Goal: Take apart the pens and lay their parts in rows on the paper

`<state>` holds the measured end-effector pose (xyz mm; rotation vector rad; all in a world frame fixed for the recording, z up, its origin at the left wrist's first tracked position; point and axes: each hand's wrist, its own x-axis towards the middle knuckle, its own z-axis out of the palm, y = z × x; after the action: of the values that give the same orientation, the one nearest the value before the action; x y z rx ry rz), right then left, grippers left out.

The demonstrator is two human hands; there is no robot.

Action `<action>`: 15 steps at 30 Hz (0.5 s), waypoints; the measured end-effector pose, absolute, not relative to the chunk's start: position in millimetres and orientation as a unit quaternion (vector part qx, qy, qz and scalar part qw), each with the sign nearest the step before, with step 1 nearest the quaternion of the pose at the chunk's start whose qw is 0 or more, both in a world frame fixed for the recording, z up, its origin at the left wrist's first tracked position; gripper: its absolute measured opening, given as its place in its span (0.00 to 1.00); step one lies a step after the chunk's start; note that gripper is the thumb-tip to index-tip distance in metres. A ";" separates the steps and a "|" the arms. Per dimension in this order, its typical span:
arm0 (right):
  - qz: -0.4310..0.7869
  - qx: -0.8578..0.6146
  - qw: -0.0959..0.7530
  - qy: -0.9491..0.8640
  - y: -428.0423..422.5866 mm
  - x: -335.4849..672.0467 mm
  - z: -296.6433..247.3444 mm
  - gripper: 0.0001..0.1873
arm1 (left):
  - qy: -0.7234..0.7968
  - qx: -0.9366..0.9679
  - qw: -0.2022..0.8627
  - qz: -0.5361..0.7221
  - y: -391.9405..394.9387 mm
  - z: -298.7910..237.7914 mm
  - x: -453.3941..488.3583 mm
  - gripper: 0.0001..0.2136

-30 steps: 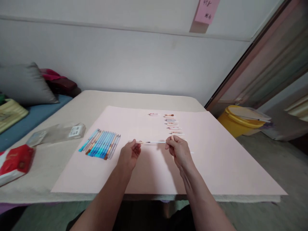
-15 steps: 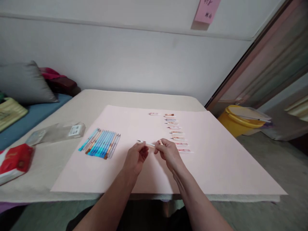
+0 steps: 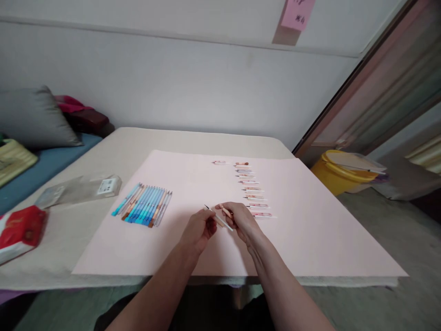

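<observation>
My left hand [image 3: 200, 228] pinches a thin white pen refill [image 3: 220, 219] that slants up to the left, dark tip uppermost. My right hand [image 3: 241, 220] is closed on a small pinkish pen piece [image 3: 226, 211] right beside the refill. Both hands hover close together over the pink sheet [image 3: 310, 239]. A column of short pink pen parts [image 3: 253, 189] with refills lies just beyond my right hand. A row of blue and orange pen barrels [image 3: 144, 205] lies to the left of my left hand.
A clear plastic bag with a white label [image 3: 81, 189] and a red packet [image 3: 20, 232] lie on the beige table [image 3: 113, 151] at left. A grey cushion [image 3: 37, 117] rests on a blue mat. A yellow bucket [image 3: 339, 174] stands on the floor at right.
My hands have come together from holding the refill stretched out level. The refill now slants between them, and my right hand has moved left and slightly toward me.
</observation>
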<state>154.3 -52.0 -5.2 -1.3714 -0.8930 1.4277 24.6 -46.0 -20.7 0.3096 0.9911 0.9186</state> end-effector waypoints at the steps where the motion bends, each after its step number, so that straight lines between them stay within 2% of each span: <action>1: 0.576 -0.559 0.466 -0.371 -51.7 152.3 -5.9 0.10 | 0.451 0.152 0.774 0.417 -47.9 -21.4 26.5 0.03; 9: 0.518 -0.589 0.438 -0.439 -48.4 147.5 -10.0 0.07 | 0.437 0.176 0.781 0.410 -52.7 -24.7 29.3 0.07; 15: 0.465 -0.572 0.406 -0.541 -50.8 150.4 -14.1 0.11 | 0.440 0.183 0.766 0.433 -52.3 -28.9 29.4 0.08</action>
<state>150.4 -50.8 -14.1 -1.4422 -1.3651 1.1720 29.4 -52.3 -28.9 0.3973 0.9551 0.9399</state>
